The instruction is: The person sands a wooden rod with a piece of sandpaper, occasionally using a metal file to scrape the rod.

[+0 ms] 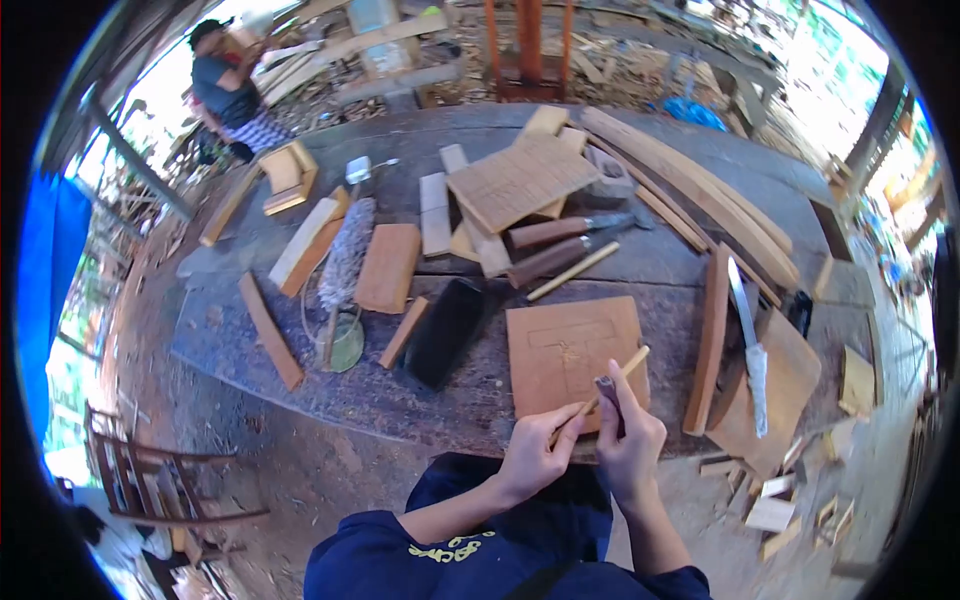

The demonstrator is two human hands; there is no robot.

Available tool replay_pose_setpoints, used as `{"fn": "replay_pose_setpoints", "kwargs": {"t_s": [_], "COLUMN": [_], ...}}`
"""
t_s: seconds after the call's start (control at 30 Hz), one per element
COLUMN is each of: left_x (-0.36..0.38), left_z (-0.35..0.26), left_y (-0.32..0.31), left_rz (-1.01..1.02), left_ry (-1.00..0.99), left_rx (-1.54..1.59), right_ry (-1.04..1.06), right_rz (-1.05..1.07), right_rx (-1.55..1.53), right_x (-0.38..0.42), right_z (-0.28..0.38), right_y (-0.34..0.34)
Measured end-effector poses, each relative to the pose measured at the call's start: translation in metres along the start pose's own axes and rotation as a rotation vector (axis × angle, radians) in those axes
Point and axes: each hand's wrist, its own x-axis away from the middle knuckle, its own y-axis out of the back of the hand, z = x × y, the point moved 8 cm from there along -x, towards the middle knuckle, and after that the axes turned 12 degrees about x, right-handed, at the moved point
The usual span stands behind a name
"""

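A thin pale wooden stick (600, 395) slanted up-right from the left hand (535, 455) fingers clamped on it; the right hand (628, 440) fingers gripped a dark-tipped tool (608, 392).

An open-sided workshop in bright daylight. A broad, dark, weathered workbench (300, 360) fills the middle, standing on a dirt floor (300, 470) strewn with wood offcuts. A wooden chair (150, 480) stands off the bench's near left corner. A blue tarp (50, 270) hangs at left. Beyond the far edge lie stacked timbers (380, 60), where another person (230, 95) works.
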Motion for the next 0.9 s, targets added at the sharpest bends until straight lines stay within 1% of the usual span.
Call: {"fn": "replay_pose_setpoints", "kwargs": {"t_s": [0.07,0.1,0.13,0.2,0.23,0.27,0.3,0.33,0.4,0.43,0.47,0.53,0.57,0.6,0.67,0.7,0.73,0.8,0.83,0.87,0.9], "left_x": [-0.001,0.001,0.003,0.004,0.002,0.002,0.002,0.001,0.001,0.004,0.005,0.005,0.005,0.004,0.003,0.002,0.002,0.003,0.002,0.002,0.002], "left_z": [-0.005,-0.005,-0.006,-0.006,-0.005,-0.005,-0.009,-0.011,-0.011,-0.013,-0.014,-0.011,-0.007,-0.009,-0.011,-0.011,-0.009,-0.008,-0.007,-0.006,-0.005], "left_y": [0.003,0.004,0.005,0.002,0.003,0.006,0.009,0.011,0.007,0.006,0.005,0.002,0.005,0.008,0.008,0.007,0.005,0.003,0.003,0.003,0.005], "left_rz": [0.015,0.028,0.014,0.028,0.023,-0.002,-0.024,-0.023,0.069,0.073,0.063,0.07,0.04,0.011,0.037,0.068,0.099,0.087,0.07,0.079,0.067], "left_ry": [-0.058,-0.06,-0.062,-0.032,-0.037,-0.087,-0.136,-0.137,-0.058,-0.058,-0.05,-0.053,-0.087,-0.12,-0.118,-0.066,-0.016,-0.018,-0.02,-0.018,-0.05], "left_rx": [0.039,0.017,0.016,0.02,0.023,0.043,0.063,0.063,-0.003,0.001,0.006,0.016,0.037,0.056,0.018,0.011,0.003,0.008,0.011,0.015,0.02], "right_ry": [-0.096,-0.113,-0.262,-0.165,-0.109,-0.056,-0.123,-0.124,-0.265,-0.386,-0.387,-0.122,-0.138,-0.141,-0.191,-0.125,-0.132,-0.183,-0.121,-0.128,-0.099], "right_rz": [0.02,-0.065,-0.02,-0.08,-0.011,0.059,0.178,0.177,-0.013,0.01,0.002,0.004,0.115,0.101,0.176,-0.038,-0.039,-0.151,-0.067,-0.071,0.047], "right_rx": [0.028,0.027,0.036,0.003,0.004,0.005,0.028,0.029,-0.174,-0.188,-0.183,-0.156,-0.168,-0.161,-0.135,-0.14,-0.135,-0.121,-0.085,-0.079,-0.042], "right_x": [-0.007,-0.016,-0.019,-0.019,-0.015,-0.007,-0.002,-0.007,-0.024,-0.027,-0.026,-0.024,-0.014,-0.016,-0.019,-0.028,-0.029,-0.029,-0.022,-0.014,-0.006], "right_z": [-0.01,-0.02,-0.033,-0.024,-0.013,0.001,0.004,0.002,-0.016,-0.035,-0.035,-0.007,0.007,0.005,-0.003,-0.014,-0.018,-0.026,-0.014,-0.007,0.004], "right_y": [0.003,0.007,0.011,0.008,0.002,-0.002,-0.005,-0.006,0.007,0.009,0.008,0.002,-0.005,-0.002,-0.006,0.003,-0.001,0.005,-0.002,0.0,-0.005]}}
